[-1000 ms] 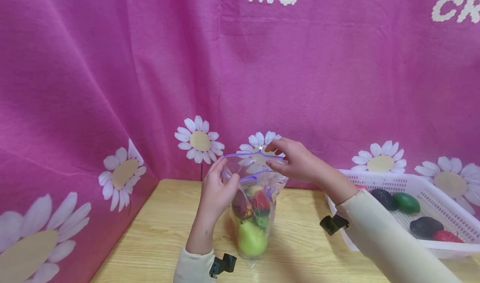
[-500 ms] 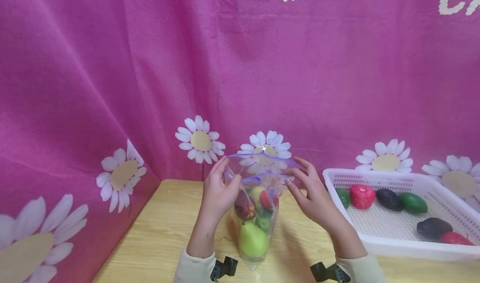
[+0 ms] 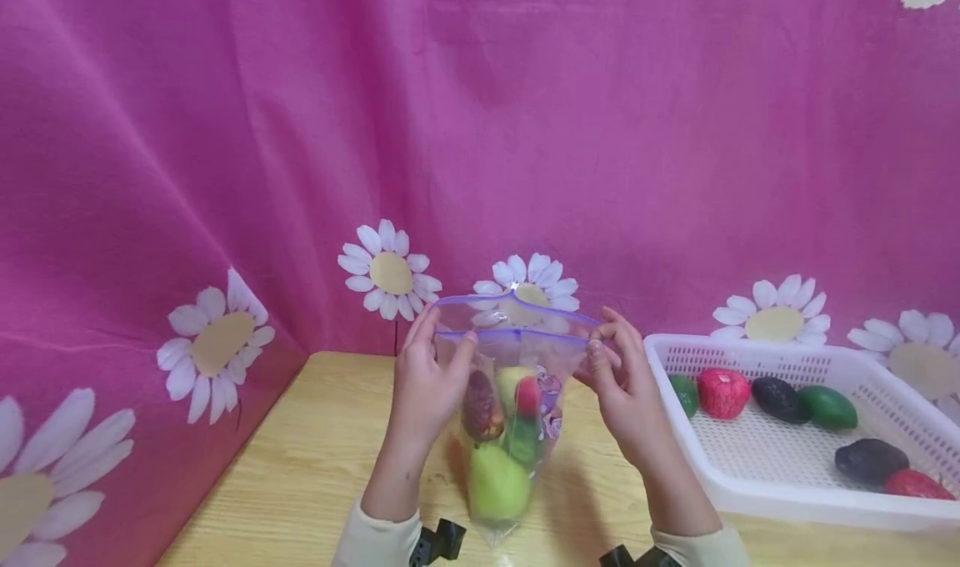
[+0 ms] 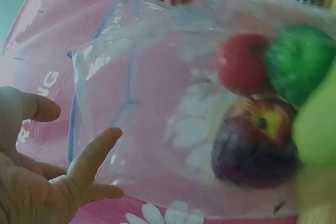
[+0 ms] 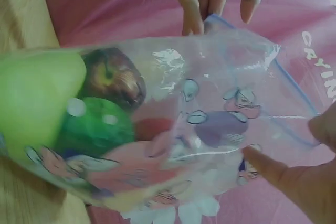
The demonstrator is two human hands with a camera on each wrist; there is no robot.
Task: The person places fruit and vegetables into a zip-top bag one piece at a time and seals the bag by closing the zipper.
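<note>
A clear zip bag (image 3: 536, 354) with a purple-blue zip edge and printed cartoon figures stands upright on the wooden table (image 3: 300, 467). Inside lie a light green pear (image 3: 498, 479), a dark red fruit (image 4: 254, 145), a red fruit (image 4: 244, 64), a green bumpy fruit (image 4: 299, 59) and something yellow. My left hand (image 3: 427, 388) holds the left side of the bag's mouth, thumb in front and fingers behind. At the right corner, my right hand (image 3: 626, 392) pinches the edge between thumb and fingers. The mouth is spread sideways, its front and back rims slightly apart.
To the right stands a white perforated basket (image 3: 780, 500). It contains a red apple-like fruit (image 3: 723, 392), dark fruits (image 3: 870, 461) and green ones (image 3: 828, 406). A pink flowered cloth (image 3: 480, 133) hangs behind and at the left of the table.
My right hand has come from above the bag's mouth out to its right corner and taken hold there. The mouth is pulled wider and flatter; my left hand stays at its side.
</note>
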